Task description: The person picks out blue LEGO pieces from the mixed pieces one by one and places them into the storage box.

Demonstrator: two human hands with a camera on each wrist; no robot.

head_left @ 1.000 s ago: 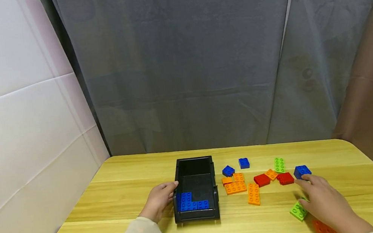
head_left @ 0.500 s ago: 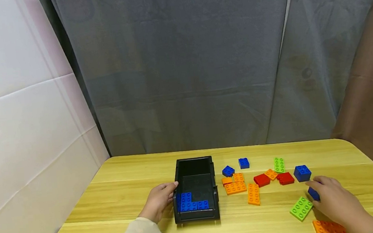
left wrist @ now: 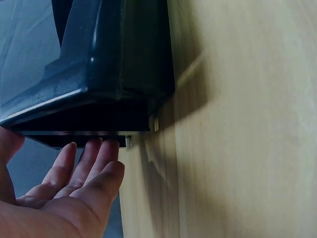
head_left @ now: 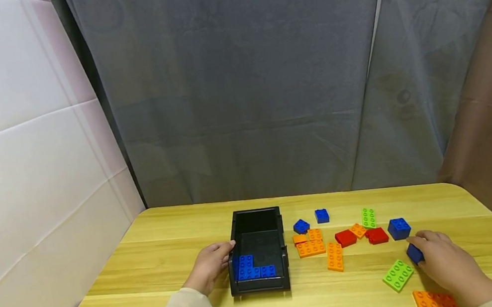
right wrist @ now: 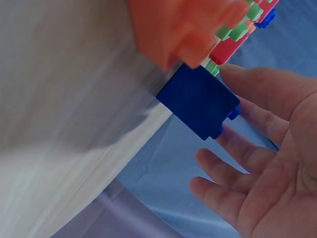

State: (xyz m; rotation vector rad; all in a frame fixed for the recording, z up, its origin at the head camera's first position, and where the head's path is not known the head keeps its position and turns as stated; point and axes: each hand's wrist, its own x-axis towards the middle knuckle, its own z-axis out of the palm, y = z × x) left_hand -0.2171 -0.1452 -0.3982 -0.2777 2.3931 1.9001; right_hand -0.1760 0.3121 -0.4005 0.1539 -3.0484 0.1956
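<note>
My left hand (head_left: 213, 265) grips the left rim of a black plastic bin (head_left: 267, 285), thumb at the rim. In the left wrist view its fingers (left wrist: 101, 163) reach under the lip of the bin's side wall. Blue building bricks (head_left: 246, 268) lie studs up in the bin's near end. Over on the right, my right hand (head_left: 448, 260) pinches a blue brick (right wrist: 198, 101) between thumb and fingers, just above or on the table; which of the two I cannot tell. A light green brick (head_left: 397, 275) and an orange brick (head_left: 434, 301) lie beside that hand.
Between bin and right hand are scattered orange bricks (head_left: 335, 256), red bricks (head_left: 346, 237), another green brick (head_left: 368, 217) and more blue bricks (head_left: 399, 229). A grey curtain (head_left: 240, 99) hangs behind the wooden table (head_left: 158, 262).
My right hand has moved slightly right, away from the blue brick at the far right, and now a blue brick shows in its grasp. The left hand and bin stay put.
</note>
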